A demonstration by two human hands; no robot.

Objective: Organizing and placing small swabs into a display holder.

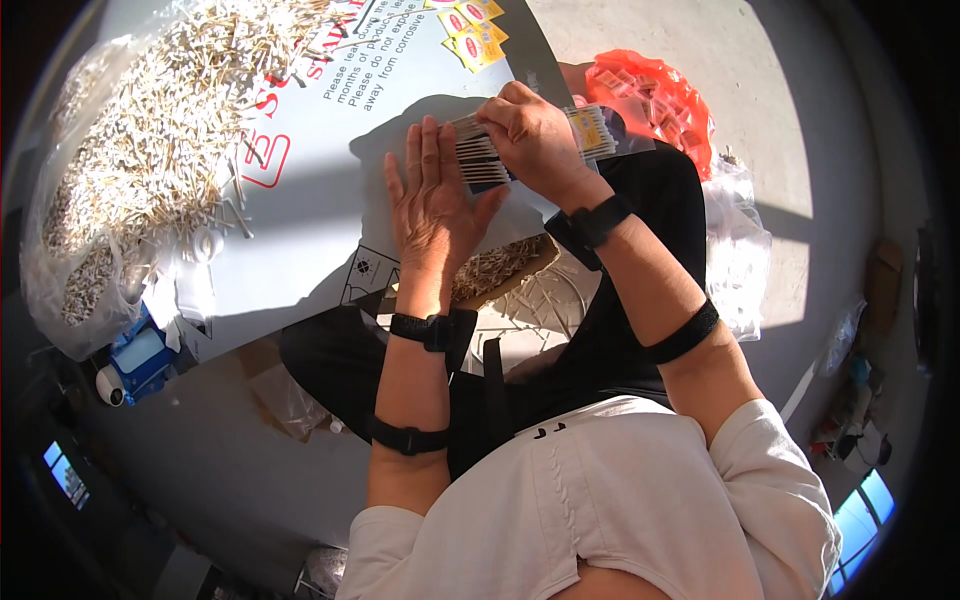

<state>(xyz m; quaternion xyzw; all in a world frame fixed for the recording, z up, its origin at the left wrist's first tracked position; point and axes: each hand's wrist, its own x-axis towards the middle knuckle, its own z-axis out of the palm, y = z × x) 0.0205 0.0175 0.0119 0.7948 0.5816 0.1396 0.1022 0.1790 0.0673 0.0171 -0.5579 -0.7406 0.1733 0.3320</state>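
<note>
Cotton swabs (482, 163) lie side by side in a neat row on the light grey board (310, 215). My left hand (436, 210) rests flat at the left end of this row, its fingers stretched out and the thumb spread toward the swabs' near ends. Over the row's right part, my right hand (537, 140) is closed, with thumb and fingers pressed together; what they pinch is hidden. Just past my right hand sits a flat pack of swabs (592, 132) with a yellow label, partly covered by that hand.
A big heap of loose swabs (150, 150) spills from a clear bag at left. Yellow labels (473, 38) lie at the far edge. A red plastic bag (690, 90) of small packs and a whitish bag (735, 250) stand right. More swabs (495, 270) fill a box below the board.
</note>
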